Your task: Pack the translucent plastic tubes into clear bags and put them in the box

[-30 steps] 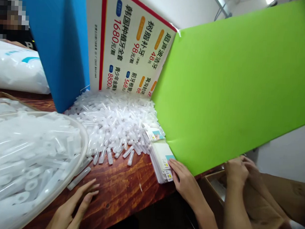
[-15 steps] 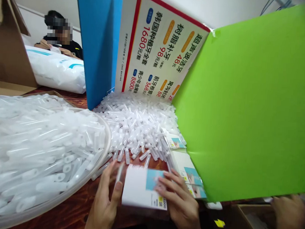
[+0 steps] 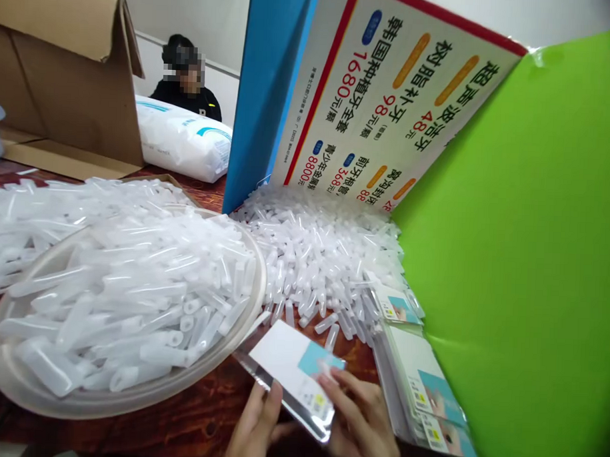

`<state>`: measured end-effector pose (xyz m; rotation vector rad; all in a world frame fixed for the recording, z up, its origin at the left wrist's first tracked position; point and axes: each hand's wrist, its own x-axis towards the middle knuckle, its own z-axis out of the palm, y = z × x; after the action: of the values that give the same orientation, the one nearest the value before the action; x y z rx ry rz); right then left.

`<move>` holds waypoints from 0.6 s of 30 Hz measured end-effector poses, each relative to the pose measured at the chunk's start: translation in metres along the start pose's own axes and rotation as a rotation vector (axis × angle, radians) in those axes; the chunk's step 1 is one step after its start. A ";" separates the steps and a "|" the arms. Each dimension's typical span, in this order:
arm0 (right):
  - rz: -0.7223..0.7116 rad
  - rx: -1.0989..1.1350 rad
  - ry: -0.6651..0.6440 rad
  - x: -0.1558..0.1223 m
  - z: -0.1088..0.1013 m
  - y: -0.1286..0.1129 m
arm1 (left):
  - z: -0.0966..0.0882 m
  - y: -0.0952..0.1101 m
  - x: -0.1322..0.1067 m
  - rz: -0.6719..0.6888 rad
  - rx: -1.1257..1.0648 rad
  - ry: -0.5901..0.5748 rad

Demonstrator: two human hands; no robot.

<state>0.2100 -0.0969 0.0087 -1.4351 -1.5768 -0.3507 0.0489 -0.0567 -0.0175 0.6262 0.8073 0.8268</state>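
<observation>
A white and light-blue printed card in a clear plastic bag is held tilted above the dark wooden table. My left hand grips its lower left edge, thumb on top and fingers underneath. My right hand is closed around the right end, with fingers over the printed picture. Just beyond the hands spreads a heap of translucent white plastic tube-like pieces. Right of my right hand lies a stack of similar bagged cards.
A round, clear-rimmed tub heaped with the same pieces stands at left. A green board, a printed price sign and a blue panel wall in the back and right. Behind are a cardboard box, a white plastic pack and a person.
The view has swung left. The bagged card has turned and tilted, its clear edge now toward me. My left hand has moved from beside it to gripping its lower edge.
</observation>
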 end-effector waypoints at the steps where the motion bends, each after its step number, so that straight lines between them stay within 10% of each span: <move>1: -0.042 0.050 -0.076 -0.001 0.002 -0.002 | 0.003 0.004 0.005 -0.025 -0.018 -0.005; 4: -0.074 0.162 -0.254 0.001 0.001 0.004 | 0.003 0.026 0.017 0.028 0.101 0.010; 10: 0.428 -0.198 -0.170 0.032 0.008 0.053 | -0.018 0.050 0.017 0.091 0.421 -0.165; 18: 0.425 0.008 -0.307 0.037 0.020 0.077 | -0.030 0.047 0.009 -0.068 0.223 -0.429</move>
<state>0.2745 -0.0379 -0.0012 -1.8331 -1.4507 0.1322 0.0094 -0.0187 -0.0019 0.9316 0.5266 0.5153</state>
